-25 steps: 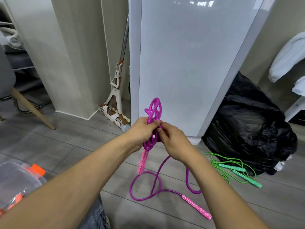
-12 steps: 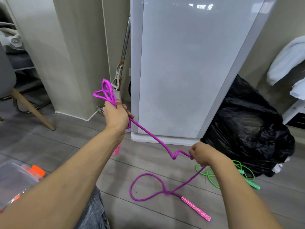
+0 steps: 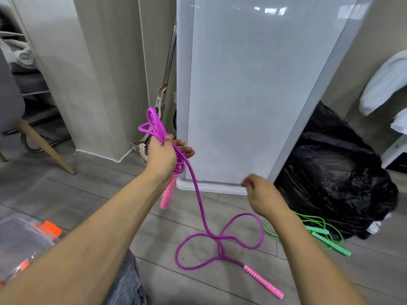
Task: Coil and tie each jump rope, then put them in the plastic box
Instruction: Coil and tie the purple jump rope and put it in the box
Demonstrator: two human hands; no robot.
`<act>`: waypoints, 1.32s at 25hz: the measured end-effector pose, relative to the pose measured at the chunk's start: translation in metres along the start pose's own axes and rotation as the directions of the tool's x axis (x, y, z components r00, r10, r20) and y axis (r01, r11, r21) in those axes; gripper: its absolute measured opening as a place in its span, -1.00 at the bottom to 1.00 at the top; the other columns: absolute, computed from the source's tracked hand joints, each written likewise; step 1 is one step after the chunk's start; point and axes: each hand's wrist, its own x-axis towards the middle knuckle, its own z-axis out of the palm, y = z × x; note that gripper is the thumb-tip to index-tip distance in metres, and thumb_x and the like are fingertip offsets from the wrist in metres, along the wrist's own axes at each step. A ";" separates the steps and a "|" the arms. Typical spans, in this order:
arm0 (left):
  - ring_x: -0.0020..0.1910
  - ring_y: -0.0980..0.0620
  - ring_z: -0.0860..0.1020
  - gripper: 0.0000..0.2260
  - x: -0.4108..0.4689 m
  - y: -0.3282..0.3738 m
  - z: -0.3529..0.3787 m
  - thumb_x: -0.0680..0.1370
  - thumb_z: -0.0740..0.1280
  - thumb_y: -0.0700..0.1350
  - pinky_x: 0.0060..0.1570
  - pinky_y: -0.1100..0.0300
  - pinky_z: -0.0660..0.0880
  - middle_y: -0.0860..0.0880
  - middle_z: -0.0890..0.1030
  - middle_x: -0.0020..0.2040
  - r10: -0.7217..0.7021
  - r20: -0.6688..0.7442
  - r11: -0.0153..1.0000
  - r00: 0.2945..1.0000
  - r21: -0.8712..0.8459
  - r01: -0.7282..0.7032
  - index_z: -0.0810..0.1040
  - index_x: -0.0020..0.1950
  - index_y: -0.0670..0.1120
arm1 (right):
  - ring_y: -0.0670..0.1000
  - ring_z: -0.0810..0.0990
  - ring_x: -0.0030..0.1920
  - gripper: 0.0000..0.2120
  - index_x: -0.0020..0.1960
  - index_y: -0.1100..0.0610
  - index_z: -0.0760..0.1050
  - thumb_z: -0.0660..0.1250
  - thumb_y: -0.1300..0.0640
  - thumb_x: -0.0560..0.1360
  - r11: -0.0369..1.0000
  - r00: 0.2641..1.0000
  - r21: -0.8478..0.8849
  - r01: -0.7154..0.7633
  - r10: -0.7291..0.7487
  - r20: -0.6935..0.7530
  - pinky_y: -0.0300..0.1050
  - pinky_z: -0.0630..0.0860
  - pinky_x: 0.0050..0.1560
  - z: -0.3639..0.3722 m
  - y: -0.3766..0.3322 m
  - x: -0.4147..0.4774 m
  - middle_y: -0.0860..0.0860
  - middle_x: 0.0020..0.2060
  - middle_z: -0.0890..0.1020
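My left hand (image 3: 161, 153) grips a small bundle of coils of the purple jump rope (image 3: 199, 201), held up in front of the white cabinet. One pink handle (image 3: 168, 192) hangs below that hand. From there the rope drops to the floor, lies in loose loops and ends in the second pink handle (image 3: 263, 281). My right hand (image 3: 262, 194) hovers apart from the rope with fingers curled, holding nothing; it is motion-blurred. The green jump rope (image 3: 319, 234) lies in a heap on the floor at the right. The clear plastic box (image 3: 22, 238) with orange latches sits at the lower left.
A tall white cabinet (image 3: 253, 95) stands straight ahead. A full black bin bag (image 3: 334, 172) sits right of it, touching the green rope. A mop (image 3: 160, 102) leans in the gap left of the cabinet. A chair leg (image 3: 44, 146) stands at far left.
My right hand has let go of the purple rope and risen; the stretched strand has fallen slack into loops on the floor. My left hand has lowered and moved right with its coils.
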 end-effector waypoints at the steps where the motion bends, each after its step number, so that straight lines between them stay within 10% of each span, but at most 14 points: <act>1: -0.41 -0.05 0.62 -0.89 -0.004 -0.001 0.004 0.71 0.03 -0.21 -0.31 0.01 0.66 -0.18 0.52 -0.18 -0.036 0.040 0.999 0.999 -0.021 0.037 0.30 0.20 -0.18 | -0.06 0.61 0.12 -0.84 0.14 0.06 0.55 0.23 0.08 0.63 0.958 0.996 0.274 0.087 -0.087 -0.013 -0.26 0.46 0.06 0.002 -0.016 -0.003 -0.02 0.09 0.65; 3: -0.38 -0.10 0.66 -0.89 -0.011 -0.004 0.011 0.71 0.03 -0.23 -0.32 -0.01 0.66 -0.23 0.54 -0.15 -0.086 0.100 0.994 0.991 -0.062 0.092 0.29 0.19 -0.20 | -0.23 0.61 0.01 -0.79 0.15 0.09 0.57 0.30 0.00 0.61 0.778 0.973 0.618 0.114 -0.214 0.090 -0.45 0.44 -0.03 0.011 -0.047 -0.012 -0.08 0.03 0.67; 10: -0.52 0.04 0.43 -0.90 -0.003 -0.008 0.006 0.70 0.05 -0.25 -0.51 0.21 0.50 -0.09 0.40 -0.31 -0.159 0.104 0.979 0.982 -0.112 0.171 0.32 0.03 -0.16 | 0.05 0.59 -0.34 -0.83 -0.08 0.20 0.53 0.24 0.18 0.64 0.613 0.924 0.789 -0.031 -0.284 0.257 -0.10 0.57 -0.16 0.022 -0.056 -0.013 0.08 -0.36 0.55; 16: -0.57 0.14 0.23 -0.85 0.012 0.001 -0.010 0.70 0.05 -0.19 -0.57 0.31 0.21 -0.02 0.35 -0.34 0.017 0.066 0.970 0.998 0.241 -0.033 0.32 -0.04 -0.09 | -0.02 0.24 -0.49 -0.74 -0.14 0.12 0.65 0.27 0.07 0.63 0.875 0.858 0.484 -0.018 -0.235 0.457 -0.19 0.21 -0.44 -0.002 -0.013 -0.005 0.03 -0.40 0.36; 23: -0.34 0.03 0.50 -0.90 -0.017 -0.006 -0.001 0.70 0.11 -0.13 -0.39 0.13 0.45 -0.07 0.71 -0.09 -0.119 0.427 0.790 0.896 0.587 -0.174 0.37 0.15 -0.10 | -0.18 0.53 -0.36 -0.84 -0.09 -0.06 0.54 0.25 -0.04 0.62 0.934 0.953 0.210 0.290 -0.301 0.020 -0.31 0.40 -0.35 -0.018 -0.022 -0.010 -0.09 -0.38 0.57; 33: -0.31 -0.01 0.56 -0.84 -0.040 -0.024 0.011 0.68 0.18 -0.05 -0.19 0.01 0.49 0.01 0.54 -0.29 -0.305 0.607 0.724 0.734 0.648 -0.236 0.46 0.13 -0.11 | 0.08 0.54 -0.17 -0.80 0.04 -0.07 0.54 0.19 -0.12 0.63 0.957 0.929 0.081 0.278 -0.246 -0.278 0.00 0.51 -0.16 -0.013 -0.036 -0.014 -0.14 -0.31 0.53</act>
